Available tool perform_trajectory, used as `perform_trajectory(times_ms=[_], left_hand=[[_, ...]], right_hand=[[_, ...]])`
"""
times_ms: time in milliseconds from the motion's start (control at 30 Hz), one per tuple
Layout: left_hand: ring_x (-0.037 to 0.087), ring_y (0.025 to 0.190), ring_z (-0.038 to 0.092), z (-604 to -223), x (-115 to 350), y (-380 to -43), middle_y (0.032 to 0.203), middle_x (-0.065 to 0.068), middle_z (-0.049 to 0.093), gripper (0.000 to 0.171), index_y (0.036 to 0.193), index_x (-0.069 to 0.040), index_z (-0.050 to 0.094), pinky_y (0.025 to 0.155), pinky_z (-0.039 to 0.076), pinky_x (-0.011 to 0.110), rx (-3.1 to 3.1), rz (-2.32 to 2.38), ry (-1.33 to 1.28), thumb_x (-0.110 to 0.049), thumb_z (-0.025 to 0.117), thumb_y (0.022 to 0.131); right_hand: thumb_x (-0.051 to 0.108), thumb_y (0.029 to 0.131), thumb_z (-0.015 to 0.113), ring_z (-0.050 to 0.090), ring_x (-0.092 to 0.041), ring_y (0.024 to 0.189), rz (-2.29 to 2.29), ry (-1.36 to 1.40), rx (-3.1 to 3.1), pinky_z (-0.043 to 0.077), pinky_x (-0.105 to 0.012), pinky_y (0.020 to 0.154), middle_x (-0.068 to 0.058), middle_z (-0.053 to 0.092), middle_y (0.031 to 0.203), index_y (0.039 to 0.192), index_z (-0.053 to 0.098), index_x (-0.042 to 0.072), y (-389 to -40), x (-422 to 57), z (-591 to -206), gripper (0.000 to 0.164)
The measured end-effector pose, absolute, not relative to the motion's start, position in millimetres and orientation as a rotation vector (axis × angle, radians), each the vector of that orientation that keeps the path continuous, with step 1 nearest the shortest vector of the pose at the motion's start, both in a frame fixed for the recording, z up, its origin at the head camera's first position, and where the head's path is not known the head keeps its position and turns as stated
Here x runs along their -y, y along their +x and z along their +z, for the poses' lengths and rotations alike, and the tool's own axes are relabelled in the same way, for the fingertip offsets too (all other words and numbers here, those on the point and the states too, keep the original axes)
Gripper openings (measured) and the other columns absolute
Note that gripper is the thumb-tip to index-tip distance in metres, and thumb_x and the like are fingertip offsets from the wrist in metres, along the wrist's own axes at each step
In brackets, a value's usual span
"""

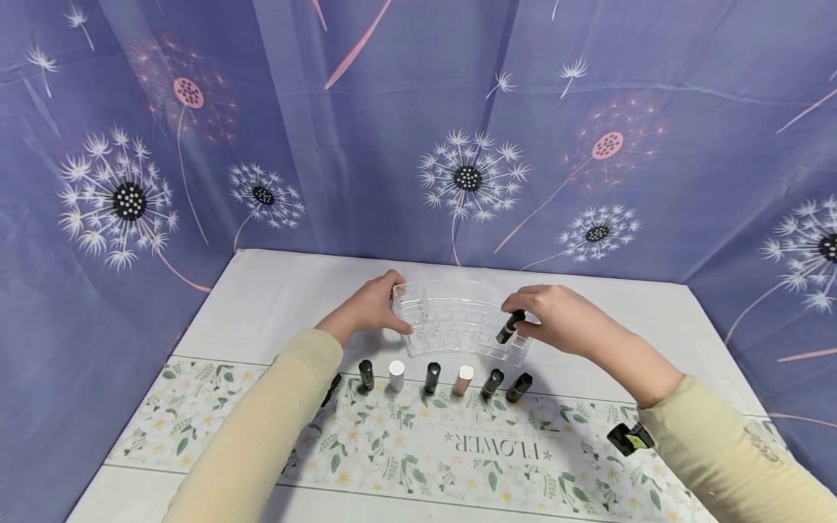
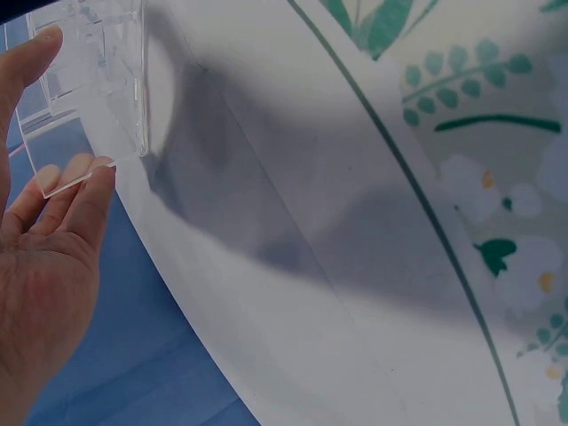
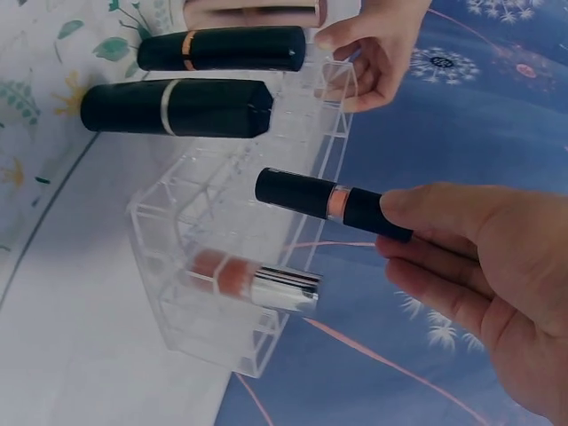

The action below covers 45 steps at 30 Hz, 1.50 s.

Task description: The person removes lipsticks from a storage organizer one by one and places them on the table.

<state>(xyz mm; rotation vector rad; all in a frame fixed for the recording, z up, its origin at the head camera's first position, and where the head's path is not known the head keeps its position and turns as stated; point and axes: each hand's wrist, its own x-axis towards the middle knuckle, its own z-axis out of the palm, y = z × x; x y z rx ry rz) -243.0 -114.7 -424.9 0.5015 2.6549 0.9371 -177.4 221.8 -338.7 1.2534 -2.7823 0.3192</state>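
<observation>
A clear plastic lipstick organizer with many small compartments stands toward the back of the table. My left hand grips its left end, thumb at the front and fingers behind, as the left wrist view also shows. Between right thumb and fingers I pinch a black lipstick with a pinkish band. That right hand holds it tilted over the organizer's right end. In the right wrist view, a silver-and-coral lipstick sits in an end compartment. Contact between the held lipstick and the organizer cannot be made out.
Before the organizer stands a row of several lipsticks, among them a white one, a pink one and a black one. Under them lies a floral printed band of the white tabletop. A purple dandelion curtain encloses the back and sides.
</observation>
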Motion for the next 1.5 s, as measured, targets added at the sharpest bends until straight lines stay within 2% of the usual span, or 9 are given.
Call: perform_trajectory(times_ms=[633, 967, 1500], left_hand=[[0.025, 0.098, 0.054, -423, 113, -242, 0.115, 0.014, 0.061, 0.085, 0.142, -0.007, 0.049, 0.089, 0.047, 0.04, -2.663, 0.903, 0.494, -0.029, 0.099, 0.076], [0.026, 0.101, 0.054, -423, 112, -242, 0.118, 0.016, 0.062, 0.083, 0.141, -0.007, 0.048, 0.09, 0.048, 0.041, -2.663, 0.898, 0.49, -0.028, 0.098, 0.078], [0.026, 0.098, 0.054, -423, 112, -241, 0.116, 0.017, 0.061, 0.086, 0.143, -0.004, 0.048, 0.089, 0.047, 0.04, -2.66, 0.9, 0.49, -0.027, 0.098, 0.077]], right_hand=[[-0.004, 0.086, 0.084, 0.077, -0.026, 0.094, 0.271, 1.25, 2.765, 0.064, -0.043, 0.081, -0.007, 0.078, 0.109, 0.111, 0.078, 0.006, -156, -237, -323, 0.028], [-0.005, 0.083, 0.086, 0.076, -0.022, 0.091, 0.261, 1.249, 2.765, 0.063, -0.04, 0.077, -0.004, 0.078, 0.108, 0.11, 0.079, 0.01, -145, -251, -325, 0.032], [-0.004, 0.081, 0.088, 0.076, -0.021, 0.089, 0.258, 1.244, 2.748, 0.064, -0.038, 0.077, -0.002, 0.078, 0.105, 0.109, 0.078, 0.009, -128, -266, -338, 0.033]])
